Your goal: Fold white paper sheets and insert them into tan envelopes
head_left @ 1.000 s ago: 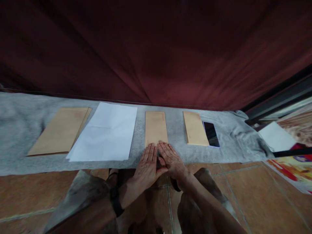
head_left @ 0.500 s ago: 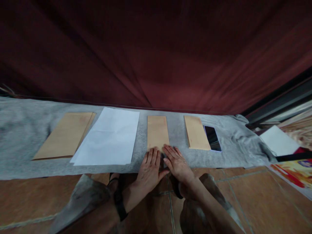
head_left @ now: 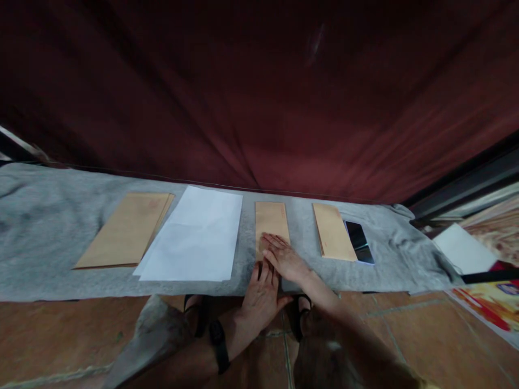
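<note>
A narrow brown envelope (head_left: 271,219) lies lengthwise on the grey cloth (head_left: 48,216) in front of me. My right hand (head_left: 284,256) lies flat on its near half, fingers stretched out and pointing left. My left hand (head_left: 261,294) rests flat at the envelope's near end, at the cloth's front edge, fingers extended and touching the right hand. A black band is on my left wrist. Neither hand grips anything.
On the cloth lie a stack of brown envelopes (head_left: 125,230) at left, white paper sheets (head_left: 198,235), another envelope pile (head_left: 333,239) and a dark phone (head_left: 359,242) at right. A dark red curtain (head_left: 259,97) hangs behind. White paper (head_left: 462,248) and coloured print lie at right on the tiled floor.
My right hand has slid forward and leftward onto the envelope; my left hand has drawn back toward its near end. The view has shifted slightly left.
</note>
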`<state>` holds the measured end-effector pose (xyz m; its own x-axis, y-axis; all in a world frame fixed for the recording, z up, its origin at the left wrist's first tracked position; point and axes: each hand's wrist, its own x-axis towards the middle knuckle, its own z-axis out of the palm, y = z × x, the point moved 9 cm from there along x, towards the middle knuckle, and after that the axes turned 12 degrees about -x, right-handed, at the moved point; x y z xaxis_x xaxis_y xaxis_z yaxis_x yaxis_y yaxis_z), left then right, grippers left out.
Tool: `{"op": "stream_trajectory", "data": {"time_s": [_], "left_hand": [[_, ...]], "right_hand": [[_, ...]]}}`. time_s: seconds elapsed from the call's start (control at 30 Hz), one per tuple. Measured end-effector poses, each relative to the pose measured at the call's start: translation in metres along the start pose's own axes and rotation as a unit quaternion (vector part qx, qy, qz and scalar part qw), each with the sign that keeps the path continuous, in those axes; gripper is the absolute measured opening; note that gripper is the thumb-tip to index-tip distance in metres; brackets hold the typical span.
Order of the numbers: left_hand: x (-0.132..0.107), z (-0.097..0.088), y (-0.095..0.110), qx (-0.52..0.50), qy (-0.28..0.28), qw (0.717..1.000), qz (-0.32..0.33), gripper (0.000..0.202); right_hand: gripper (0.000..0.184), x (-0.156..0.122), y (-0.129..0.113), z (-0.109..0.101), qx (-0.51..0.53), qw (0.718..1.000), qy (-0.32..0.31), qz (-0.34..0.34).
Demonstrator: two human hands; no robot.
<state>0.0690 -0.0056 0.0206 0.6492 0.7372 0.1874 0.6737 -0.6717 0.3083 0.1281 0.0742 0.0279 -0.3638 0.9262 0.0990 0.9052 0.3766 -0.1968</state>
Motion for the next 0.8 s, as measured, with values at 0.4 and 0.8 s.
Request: {"op": "stream_trajectory", "data": {"time_s": [0.4,0.8], "left_hand": [[0.003,0.017,-0.005,-0.019,-0.004,1.0,0.018,0.088],[0.007,0.009,-0.004,-0.004,-0.018,1.0,0.025,0.077]], "right_hand": [[0.051,0.094,0.03,0.005,-0.099,0.994,0.031,0.017],[0.049,0.072,0.019,0.004,-0.087,0.996,0.03,0.018]]}}
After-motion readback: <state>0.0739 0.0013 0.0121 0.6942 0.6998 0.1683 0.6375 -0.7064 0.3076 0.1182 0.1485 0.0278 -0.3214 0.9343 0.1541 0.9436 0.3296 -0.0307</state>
